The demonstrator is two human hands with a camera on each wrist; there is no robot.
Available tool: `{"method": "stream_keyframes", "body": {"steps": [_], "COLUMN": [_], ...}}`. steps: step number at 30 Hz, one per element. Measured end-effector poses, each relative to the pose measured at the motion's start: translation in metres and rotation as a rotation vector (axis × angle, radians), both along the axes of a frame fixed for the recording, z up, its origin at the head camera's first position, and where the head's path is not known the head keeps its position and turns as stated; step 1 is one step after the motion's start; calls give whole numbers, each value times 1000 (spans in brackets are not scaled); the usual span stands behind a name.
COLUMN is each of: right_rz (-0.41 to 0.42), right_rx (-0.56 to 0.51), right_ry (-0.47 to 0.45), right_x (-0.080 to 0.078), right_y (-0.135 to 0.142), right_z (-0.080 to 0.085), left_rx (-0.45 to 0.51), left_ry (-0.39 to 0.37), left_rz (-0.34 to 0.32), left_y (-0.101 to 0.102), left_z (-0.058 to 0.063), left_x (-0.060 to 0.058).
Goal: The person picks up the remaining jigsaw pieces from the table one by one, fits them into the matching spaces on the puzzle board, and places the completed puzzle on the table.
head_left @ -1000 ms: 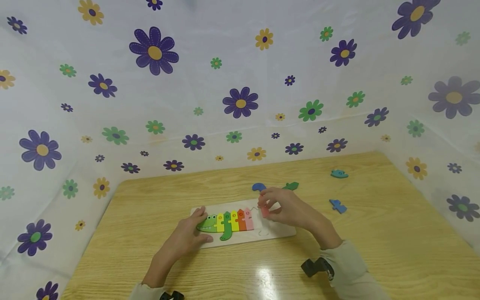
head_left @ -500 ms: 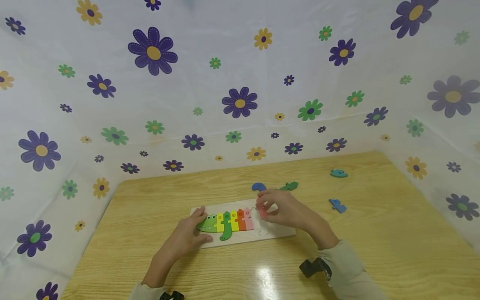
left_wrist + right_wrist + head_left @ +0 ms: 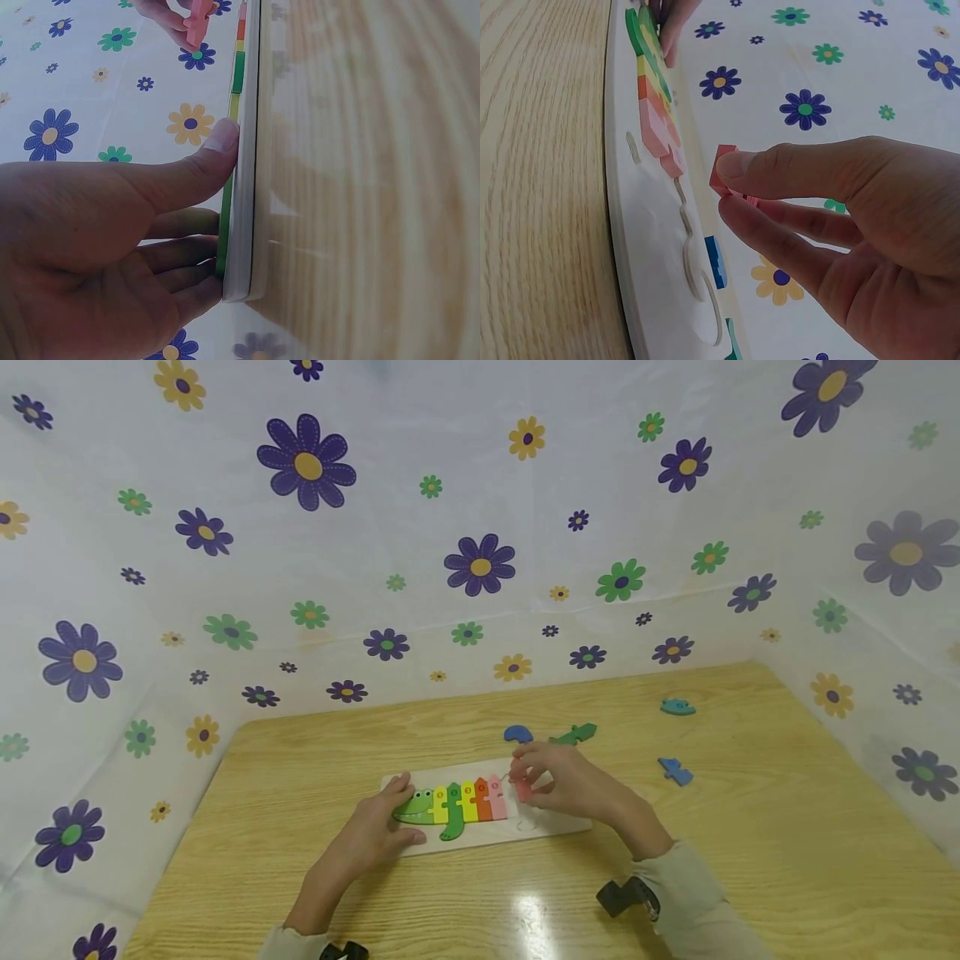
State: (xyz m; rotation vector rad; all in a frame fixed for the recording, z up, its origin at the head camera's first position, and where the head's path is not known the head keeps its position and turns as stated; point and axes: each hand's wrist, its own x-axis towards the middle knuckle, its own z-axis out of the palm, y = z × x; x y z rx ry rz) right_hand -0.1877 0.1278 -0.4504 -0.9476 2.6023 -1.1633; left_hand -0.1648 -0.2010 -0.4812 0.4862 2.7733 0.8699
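Note:
A pale wooden puzzle board (image 3: 555, 826) lies on the table with a crocodile of coloured, numbered pieces in its left part. My left hand (image 3: 367, 828) rests on the board's left end by the green crocodile head (image 3: 417, 812), fingers fairly straight. In the left wrist view, its thumb (image 3: 221, 137) presses at the near edge. My right hand (image 3: 570, 781) pinches a pinkish-red puzzle piece (image 3: 723, 171) between thumb and fingers. That piece is raised above the board, just right of the placed light pink piece (image 3: 497, 802). Outlines mark the board's bare right part.
Beyond the board lie a dark blue curved piece (image 3: 517, 733) and a green piece (image 3: 577, 734). Farther right are a blue piece (image 3: 677, 772) and a teal piece (image 3: 678, 707). A flowered white curtain (image 3: 420, 535) surrounds the wooden table (image 3: 315, 752) at the back and sides.
My right hand has shifted slightly left with the pinkish-red piece, closer to the placed light pink one. More of the green piece behind it shows. My left hand has stayed put.

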Motion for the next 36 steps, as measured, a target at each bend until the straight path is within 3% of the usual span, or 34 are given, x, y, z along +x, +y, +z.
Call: {"method": "stream_keyframes", "body": {"steps": [36], "right_rz": [21], "right_rx": [41], "right_ry": [-22], "right_x": [0], "right_y": [-12], "right_z": [-13], "left_rx": [-3], "left_ry": [-2], "left_rz": [5], "left_y": [1], "left_z": [-1], "left_x": [-1]}}
